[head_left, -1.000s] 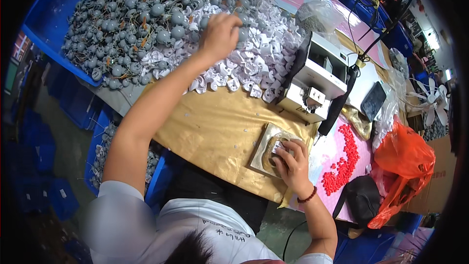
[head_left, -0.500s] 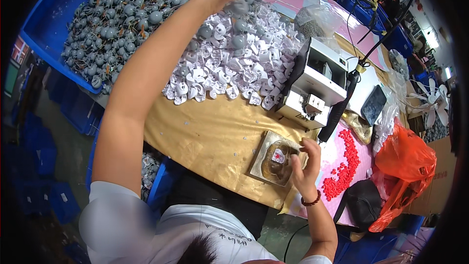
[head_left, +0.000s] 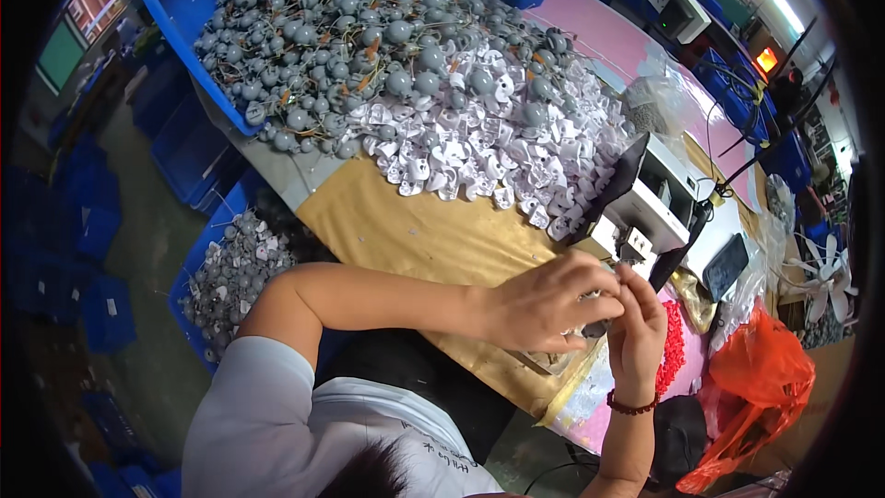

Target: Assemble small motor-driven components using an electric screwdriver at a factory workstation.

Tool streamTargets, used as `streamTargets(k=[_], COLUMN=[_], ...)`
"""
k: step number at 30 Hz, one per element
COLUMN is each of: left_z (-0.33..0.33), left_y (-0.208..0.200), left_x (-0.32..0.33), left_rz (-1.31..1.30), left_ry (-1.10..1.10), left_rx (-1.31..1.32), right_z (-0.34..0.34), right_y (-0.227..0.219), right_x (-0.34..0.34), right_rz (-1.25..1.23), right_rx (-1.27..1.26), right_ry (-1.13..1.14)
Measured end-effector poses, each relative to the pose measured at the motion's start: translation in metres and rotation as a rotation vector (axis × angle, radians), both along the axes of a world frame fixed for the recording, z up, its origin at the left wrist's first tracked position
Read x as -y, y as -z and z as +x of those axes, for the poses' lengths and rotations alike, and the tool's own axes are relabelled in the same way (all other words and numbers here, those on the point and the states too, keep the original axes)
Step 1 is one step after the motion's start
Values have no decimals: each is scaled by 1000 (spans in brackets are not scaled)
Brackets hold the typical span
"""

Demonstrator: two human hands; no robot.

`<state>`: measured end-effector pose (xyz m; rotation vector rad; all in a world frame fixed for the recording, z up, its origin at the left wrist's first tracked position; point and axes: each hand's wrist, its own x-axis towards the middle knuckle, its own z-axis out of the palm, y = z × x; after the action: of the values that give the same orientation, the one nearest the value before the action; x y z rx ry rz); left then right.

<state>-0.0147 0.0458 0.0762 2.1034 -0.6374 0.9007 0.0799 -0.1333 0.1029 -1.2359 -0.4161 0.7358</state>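
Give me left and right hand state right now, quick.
Left hand: closed, fingers curled around a small grey part, partly hidden.
Right hand: fingers bent, up against the left; whether it grips anything cannot be told.

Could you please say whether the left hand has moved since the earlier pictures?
Yes: the left hand has come back rightward from the heap to the near side of the white machine.
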Motion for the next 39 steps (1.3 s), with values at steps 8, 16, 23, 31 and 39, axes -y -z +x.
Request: streamTargets(k=[8, 16, 23, 31, 39], left_z=[-21, -45, -39, -33, -33], left_y=[30, 68, 76, 75, 73], left_x=[-7, 12, 21, 26, 23], left_rz=[-490, -490, -235, -102, -31], left_ry=[374, -37, -109, -37, -98], left_rx=[-734, -899, -748, -661, -642], right_z=[-23, -20, -10, -9, -8], right_y=[-23, 70, 92, 74, 52], right_x=[11, 34, 32, 23, 15], right_rz=[-245, -509, -552, -672, -837], right_rx=[135, 1241, 1360, 1444, 1463], right_ry=[-288, -81, -102, -227, -432])
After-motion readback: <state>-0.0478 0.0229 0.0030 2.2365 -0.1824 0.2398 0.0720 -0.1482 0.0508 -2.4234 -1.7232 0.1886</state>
